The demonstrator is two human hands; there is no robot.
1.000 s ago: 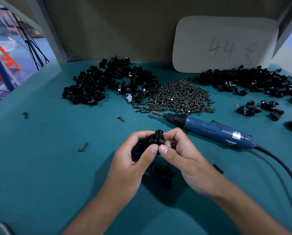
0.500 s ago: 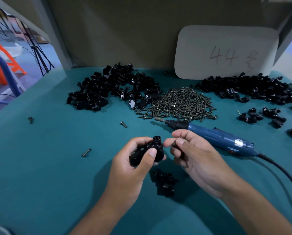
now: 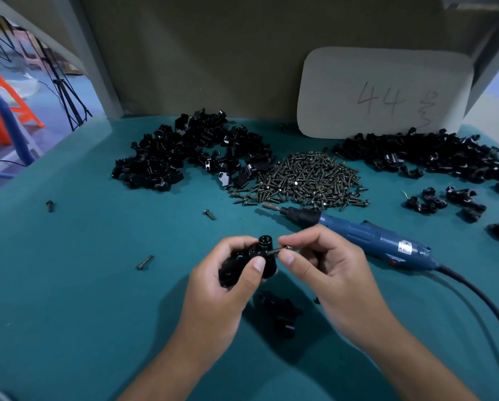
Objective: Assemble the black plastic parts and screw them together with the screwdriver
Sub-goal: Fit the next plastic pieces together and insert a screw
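My left hand (image 3: pixel 222 287) grips a black plastic assembly (image 3: pixel 260 254) above the teal table, thumb pressed on its front. My right hand (image 3: pixel 323 270) pinches a small screw (image 3: pixel 277 250) between thumb and forefinger, its tip touching the side of the assembly. The blue electric screwdriver (image 3: pixel 367 235) lies on the table just behind my right hand, bit pointing left. Another black assembly (image 3: pixel 280 314) lies on the table below my hands. A pile of screws (image 3: pixel 309 178) sits behind the screwdriver.
Heaps of black plastic parts lie at the back left (image 3: pixel 190 151) and back right (image 3: pixel 427 154). Loose screws (image 3: pixel 145 262) dot the table's left side. The screwdriver's black cord (image 3: pixel 479 296) runs off to the right. A white card marked 44 (image 3: pixel 384 94) leans on the back wall.
My right hand drew back from the assembly, then brought a screw up to its side. The left hand kept its hold on the assembly.
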